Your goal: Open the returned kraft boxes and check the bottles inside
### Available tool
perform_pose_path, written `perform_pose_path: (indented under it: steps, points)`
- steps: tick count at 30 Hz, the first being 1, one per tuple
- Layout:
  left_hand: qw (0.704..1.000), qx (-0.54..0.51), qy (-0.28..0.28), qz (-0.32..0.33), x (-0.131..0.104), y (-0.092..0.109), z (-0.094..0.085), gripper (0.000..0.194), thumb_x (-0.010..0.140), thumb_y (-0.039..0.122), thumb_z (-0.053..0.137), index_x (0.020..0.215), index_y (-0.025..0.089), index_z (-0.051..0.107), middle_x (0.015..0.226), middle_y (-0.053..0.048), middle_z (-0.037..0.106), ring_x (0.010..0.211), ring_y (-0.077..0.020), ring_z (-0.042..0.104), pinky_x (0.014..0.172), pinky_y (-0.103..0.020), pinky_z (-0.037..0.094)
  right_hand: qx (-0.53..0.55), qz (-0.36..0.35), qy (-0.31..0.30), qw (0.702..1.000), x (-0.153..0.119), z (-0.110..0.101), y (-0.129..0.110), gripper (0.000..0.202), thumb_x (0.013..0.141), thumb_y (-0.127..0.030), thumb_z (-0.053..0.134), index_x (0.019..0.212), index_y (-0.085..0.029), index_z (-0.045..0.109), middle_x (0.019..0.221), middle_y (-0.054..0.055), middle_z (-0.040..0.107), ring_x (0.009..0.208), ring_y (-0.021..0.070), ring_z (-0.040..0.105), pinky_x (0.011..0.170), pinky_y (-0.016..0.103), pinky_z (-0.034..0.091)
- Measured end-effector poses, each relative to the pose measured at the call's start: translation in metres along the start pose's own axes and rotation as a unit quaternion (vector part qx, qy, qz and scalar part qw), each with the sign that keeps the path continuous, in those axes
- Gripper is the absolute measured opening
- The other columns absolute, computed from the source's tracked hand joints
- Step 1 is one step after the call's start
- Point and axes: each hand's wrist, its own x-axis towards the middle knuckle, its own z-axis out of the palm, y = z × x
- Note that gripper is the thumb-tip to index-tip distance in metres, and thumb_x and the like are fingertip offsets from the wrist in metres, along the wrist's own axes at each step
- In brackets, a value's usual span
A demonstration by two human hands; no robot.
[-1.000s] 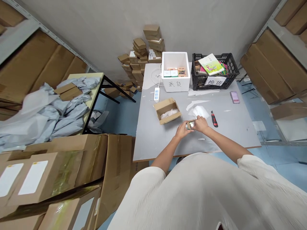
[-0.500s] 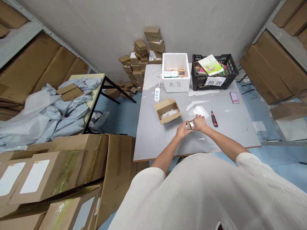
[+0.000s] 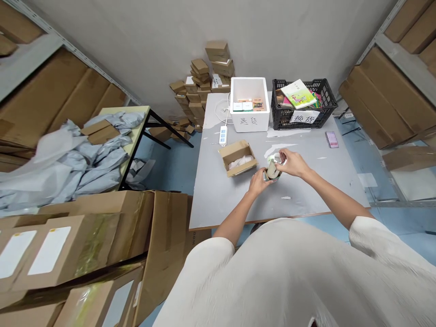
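- A grey bench stands against a plain pale wall.
- Left of the bench: blue floor and a side table.
- Metal shelving with cardboard cartons rises right of the bench.

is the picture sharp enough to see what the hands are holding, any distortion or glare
Head view: even, soft light with no glare; wide-angle bending curves the shelving at both edges; the small item between left hand and right hand is too small and soft to identify.

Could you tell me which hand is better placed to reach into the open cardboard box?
Left hand, probably: it is nearer the open cardboard box, while the right hand grips the top of the small jar.
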Motion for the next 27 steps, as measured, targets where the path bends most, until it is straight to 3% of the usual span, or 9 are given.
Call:
perform_pose_path:
  steps: [4, 8, 11, 14, 17, 19, 21, 23, 27]
  points:
    - [1.000, -0.008, -0.015, 0.010, -0.001, -0.005, 0.001, 0.080, 0.079, 0.035, 0.094, 0.148, 0.026, 0.056, 0.146, -0.011, 0.069, 0.138, -0.0357, 0.064, 0.113, -0.046, 0.051, 0.025, 0.001, 0.053, 0.998, 0.011, -0.022, 0.001, 0.034, 0.090, -0.048, 0.070, 0.113, -0.023, 0.065, 0.092, 0.003, 0.073, 0.081, 0.0223, 0.066, 0.077, 0.032, 0.045]
    - [1.000, -0.017, -0.013, 0.018, -0.006, -0.011, -0.001, 0.103, 0.077, 0.036, 0.094, 0.164, 0.026, 0.040, 0.160, -0.016, 0.057, 0.151, -0.0371, 0.052, 0.122, -0.050, 0.045, 0.055, 0.016, 0.069, 0.996, 0.018, -0.039, 0.002, 0.033, 0.090, -0.054, 0.069, 0.100, -0.023, 0.066, 0.085, 0.002, 0.070, 0.074, 0.0199, 0.061, 0.073, 0.031, 0.043]
    - [0.999, -0.020, -0.023, 0.023, -0.012, -0.016, -0.009, 0.119, 0.075, 0.040, 0.094, 0.172, 0.025, 0.026, 0.170, -0.019, 0.044, 0.158, -0.0393, 0.042, 0.126, -0.054, 0.039, 0.078, 0.035, 0.071, 0.994, 0.021, -0.047, 0.006, 0.034, 0.088, -0.058, 0.068, 0.091, -0.024, 0.065, 0.079, 0.001, 0.068, 0.073, 0.0198, 0.059, 0.071, 0.031, 0.042]
    - [0.999, -0.008, -0.022, 0.026, -0.020, -0.013, -0.023, 0.119, 0.074, 0.041, 0.093, 0.172, 0.027, 0.027, 0.175, -0.020, 0.034, 0.164, -0.0416, 0.031, 0.130, -0.059, 0.030, 0.097, 0.050, 0.072, 0.991, 0.021, -0.052, 0.009, 0.033, 0.086, -0.056, 0.070, 0.085, -0.024, 0.064, 0.077, 0.001, 0.067, 0.074, 0.0200, 0.059, 0.072, 0.032, 0.042]
    - [0.998, -0.005, 0.044, 0.039, -0.027, 0.005, -0.040, 0.094, 0.086, 0.041, 0.081, 0.168, 0.028, 0.037, 0.175, -0.018, 0.035, 0.164, -0.0390, 0.030, 0.132, -0.061, 0.020, 0.116, 0.048, 0.076, 0.989, 0.021, -0.053, 0.009, 0.031, 0.084, -0.054, 0.072, 0.083, -0.023, 0.066, 0.078, 0.001, 0.068, 0.076, 0.0204, 0.060, 0.074, 0.032, 0.043]
    - [0.993, -0.039, 0.099, 0.058, -0.028, 0.026, -0.049, 0.075, 0.094, 0.041, 0.072, 0.162, 0.028, 0.045, 0.170, -0.016, 0.043, 0.160, -0.0364, 0.038, 0.130, -0.058, 0.027, 0.130, 0.043, 0.077, 0.988, 0.021, -0.051, 0.008, 0.031, 0.084, -0.053, 0.074, 0.085, -0.022, 0.069, 0.080, 0.002, 0.069, 0.078, 0.0209, 0.062, 0.075, 0.032, 0.044]
    - [0.988, -0.105, 0.082, 0.075, -0.025, 0.051, -0.056, 0.066, 0.095, 0.044, 0.071, 0.156, 0.027, 0.053, 0.157, -0.015, 0.058, 0.145, -0.0341, 0.055, 0.121, -0.051, 0.041, 0.149, 0.043, 0.080, 0.985, 0.023, -0.048, 0.005, 0.032, 0.084, -0.053, 0.074, 0.089, -0.021, 0.074, 0.081, 0.002, 0.071, 0.080, 0.0216, 0.064, 0.076, 0.033, 0.046]
    - [0.984, -0.166, 0.023, 0.066, -0.020, 0.073, -0.059, 0.064, 0.092, 0.049, 0.076, 0.149, 0.026, 0.059, 0.142, -0.013, 0.069, 0.127, -0.0330, 0.067, 0.110, -0.047, 0.050, 0.170, 0.052, 0.083, 0.981, 0.026, -0.044, 0.002, 0.036, 0.085, -0.055, 0.075, 0.092, -0.020, 0.077, 0.081, 0.003, 0.072, 0.081, 0.0224, 0.065, 0.078, 0.033, 0.049]
    - [0.975, -0.223, 0.011, 0.001, -0.011, 0.096, -0.058, 0.060, 0.083, 0.053, 0.086, 0.132, 0.021, 0.070, 0.121, -0.012, 0.077, 0.109, -0.0318, 0.071, 0.097, -0.043, 0.054, 0.242, 0.059, 0.085, 0.965, 0.031, -0.035, 0.003, 0.046, 0.084, -0.062, 0.079, 0.100, -0.019, 0.082, 0.089, 0.005, 0.077, 0.088, 0.0249, 0.068, 0.084, 0.036, 0.053]
